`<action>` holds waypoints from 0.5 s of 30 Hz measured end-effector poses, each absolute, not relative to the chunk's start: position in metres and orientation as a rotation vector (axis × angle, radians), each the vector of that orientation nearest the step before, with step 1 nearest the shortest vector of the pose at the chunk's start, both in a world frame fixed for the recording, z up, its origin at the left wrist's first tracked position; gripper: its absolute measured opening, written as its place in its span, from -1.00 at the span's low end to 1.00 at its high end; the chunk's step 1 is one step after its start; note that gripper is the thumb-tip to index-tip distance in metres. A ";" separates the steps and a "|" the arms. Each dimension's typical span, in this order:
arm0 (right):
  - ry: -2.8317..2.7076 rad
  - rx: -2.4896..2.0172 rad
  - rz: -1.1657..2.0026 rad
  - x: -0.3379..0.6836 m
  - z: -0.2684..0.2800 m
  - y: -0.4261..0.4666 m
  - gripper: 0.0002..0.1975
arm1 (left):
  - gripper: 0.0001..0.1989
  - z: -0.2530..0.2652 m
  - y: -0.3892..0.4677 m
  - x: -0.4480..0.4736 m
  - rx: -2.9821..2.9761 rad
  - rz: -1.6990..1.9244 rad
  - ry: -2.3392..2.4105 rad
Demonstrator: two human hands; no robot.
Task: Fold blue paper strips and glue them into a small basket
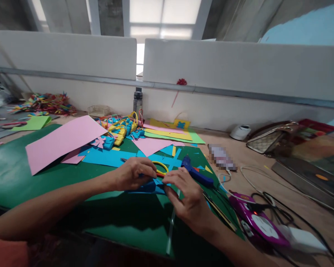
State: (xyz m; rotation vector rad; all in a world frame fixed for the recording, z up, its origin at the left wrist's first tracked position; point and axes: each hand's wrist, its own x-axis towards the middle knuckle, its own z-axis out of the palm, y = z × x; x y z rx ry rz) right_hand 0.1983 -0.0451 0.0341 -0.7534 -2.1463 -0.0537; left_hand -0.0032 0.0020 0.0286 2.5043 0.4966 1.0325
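Observation:
My left hand [135, 173] and my right hand [187, 191] meet over the green mat [119, 218], fingers closed on a folded piece of blue paper [149, 187] between them. Part of that paper is hidden by the fingers. Just behind the hands lie scissors with yellow and red handles [163, 167], their tip showing left of my left hand. A blue glue gun [197, 175] rests to the right of my right hand. A clear glue stick [171, 231] lies on the mat below. Blue paper strips [107, 157] spread out behind.
Pink sheets [65, 141], small yellow and blue paper bags [119, 135] and stacked coloured sheets [169, 134] lie farther back. To the right are a phone [222, 157], a purple power strip [258, 218] with cables, and a handbag [269, 139]. A bottle [138, 102] stands by the white partition.

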 end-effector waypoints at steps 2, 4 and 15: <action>-2.115 -0.817 0.051 0.198 0.033 -0.046 -0.84 | -0.82 0.028 0.000 -0.003 2.451 1.013 0.511; -2.097 -0.885 0.112 0.198 0.033 -0.046 -0.84 | -0.82 0.028 -0.002 -0.002 2.442 0.991 0.543; -2.057 -0.885 0.110 0.198 0.029 -0.046 -0.87 | -0.82 0.022 -0.004 0.004 2.517 1.093 0.547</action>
